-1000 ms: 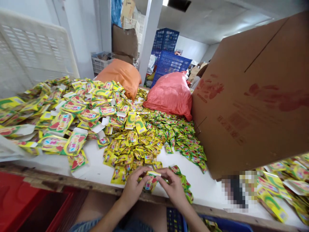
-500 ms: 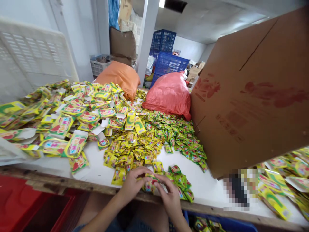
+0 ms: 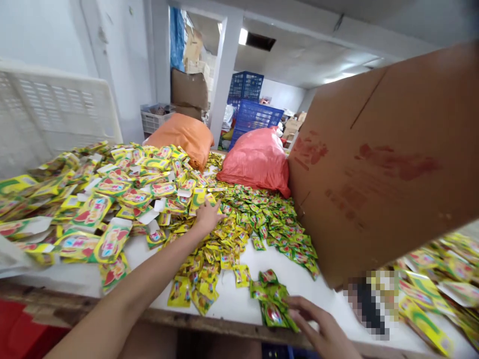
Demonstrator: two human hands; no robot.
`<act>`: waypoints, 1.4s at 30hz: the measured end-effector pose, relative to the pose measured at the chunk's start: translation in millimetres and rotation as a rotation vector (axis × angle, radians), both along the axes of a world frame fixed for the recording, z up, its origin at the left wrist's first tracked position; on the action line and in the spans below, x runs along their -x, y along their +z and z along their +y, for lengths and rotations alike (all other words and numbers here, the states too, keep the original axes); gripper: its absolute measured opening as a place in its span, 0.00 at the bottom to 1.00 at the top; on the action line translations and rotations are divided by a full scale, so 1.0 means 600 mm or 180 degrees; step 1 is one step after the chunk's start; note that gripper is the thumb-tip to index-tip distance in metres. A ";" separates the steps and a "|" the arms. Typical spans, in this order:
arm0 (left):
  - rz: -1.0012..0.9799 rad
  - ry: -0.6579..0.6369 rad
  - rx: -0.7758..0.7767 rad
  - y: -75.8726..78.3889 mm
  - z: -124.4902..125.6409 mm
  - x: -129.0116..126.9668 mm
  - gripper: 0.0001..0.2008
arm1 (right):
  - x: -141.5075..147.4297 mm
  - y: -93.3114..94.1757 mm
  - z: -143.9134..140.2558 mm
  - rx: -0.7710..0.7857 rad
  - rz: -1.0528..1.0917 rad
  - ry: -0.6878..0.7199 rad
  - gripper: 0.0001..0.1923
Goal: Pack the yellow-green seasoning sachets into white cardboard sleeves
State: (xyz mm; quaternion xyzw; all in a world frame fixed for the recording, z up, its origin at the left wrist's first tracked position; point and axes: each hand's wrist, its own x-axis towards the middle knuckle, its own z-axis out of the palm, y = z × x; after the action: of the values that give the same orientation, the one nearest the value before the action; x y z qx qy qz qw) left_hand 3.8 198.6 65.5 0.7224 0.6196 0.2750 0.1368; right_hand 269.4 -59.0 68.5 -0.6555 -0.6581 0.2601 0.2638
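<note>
Left hand (image 3: 207,218) stretched out over the heap of flat yellow cartons (image 3: 112,199) mid-table, fingers loosely spread, touching one carton's edge, nothing gripped. Right hand (image 3: 322,331) at the table's near edge, fingers open on a small green sachet pile (image 3: 272,299). Tilted cardboard box (image 3: 381,159) stands right.

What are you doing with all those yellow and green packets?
A person sits at a white table heaped with small packets. The left hand stretches out to the yellow sachets beside a pile of flat printed cartons. The right hand rests by a little stack of green sachets at the table's near edge. A big cardboard box stands tilted on the right, with two stuffed sacks behind.
</note>
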 end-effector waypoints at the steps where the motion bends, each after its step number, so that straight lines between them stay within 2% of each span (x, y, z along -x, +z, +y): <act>1: 0.0025 0.0032 0.0035 -0.003 0.002 -0.006 0.24 | 0.029 -0.006 0.016 0.0013 0.0138 0.0061 0.16; 4: -0.0005 0.0025 0.0041 -0.005 -0.001 0.000 0.21 | 0.069 -0.030 0.059 -0.0099 0.0238 -0.0014 0.16; 7: -0.0206 -0.0090 -0.0073 0.005 -0.014 0.027 0.14 | 0.075 -0.057 0.100 -0.0305 -0.0176 -0.0259 0.11; 8: -0.0298 -0.0120 -0.0135 0.010 -0.023 0.036 0.14 | 0.080 -0.066 0.116 -0.0339 -0.0339 -0.0312 0.09; 10: -0.0494 -0.0149 -0.0313 0.019 -0.050 0.050 0.21 | 0.097 -0.084 0.148 -0.0313 -0.0565 -0.0389 0.11; 12: -0.1056 -0.0206 -0.0463 0.026 -0.085 0.057 0.29 | 0.122 -0.099 0.176 -0.0209 -0.0609 -0.0454 0.13; 13: -0.1619 -0.0277 -0.0455 0.027 -0.105 0.060 0.33 | 0.135 -0.106 0.187 -0.0157 -0.0607 -0.0473 0.12; 16: -0.3209 -0.0381 0.0053 0.019 -0.157 0.065 0.42 | 0.170 -0.118 0.199 -0.0117 -0.0503 -0.0451 0.09; 19: -0.3904 -0.0132 0.0359 0.000 -0.192 0.073 0.44 | 0.179 -0.113 0.190 -0.0203 -0.0256 -0.0312 0.06; 21: -0.4120 -0.0013 0.0541 -0.014 -0.206 0.079 0.40 | 0.160 -0.101 0.184 -0.0289 -0.0028 -0.0213 0.02; 26: -0.4540 -0.0065 0.1195 -0.035 -0.233 0.080 0.29 | 0.038 -0.048 0.200 -0.0487 0.0346 -0.0251 0.13; 28: -0.4652 -0.0124 0.1568 -0.038 -0.245 0.072 0.27 | -0.006 -0.031 0.212 -0.0386 0.0384 -0.0034 0.15; 30: -0.4667 -0.0139 0.1833 -0.041 -0.256 0.060 0.26 | -0.029 -0.024 0.220 -0.0219 0.0356 0.0294 0.15; 33: -0.4562 -0.0190 0.1900 -0.048 -0.269 0.043 0.23 | -0.029 -0.038 0.224 0.0065 0.0201 0.0690 0.12; 35: -0.4429 -0.0274 0.1911 -0.053 -0.275 0.034 0.21 | -0.018 -0.057 0.223 0.0233 0.0039 0.0784 0.12; 38: -0.4149 -0.0327 0.1946 -0.063 -0.285 0.024 0.19 | -0.005 -0.080 0.214 0.0306 -0.0206 0.0765 0.16; 42: -0.3755 -0.0461 0.2189 -0.084 -0.304 0.000 0.18 | 0.000 -0.088 0.189 0.0106 -0.0354 0.0629 0.14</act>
State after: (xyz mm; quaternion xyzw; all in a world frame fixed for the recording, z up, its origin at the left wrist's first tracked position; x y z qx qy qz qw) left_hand 3.7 16.0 15.4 0.4069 0.4437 0.4002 0.6909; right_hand 269.1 54.2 16.0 -0.6052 -0.7287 0.2589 0.1891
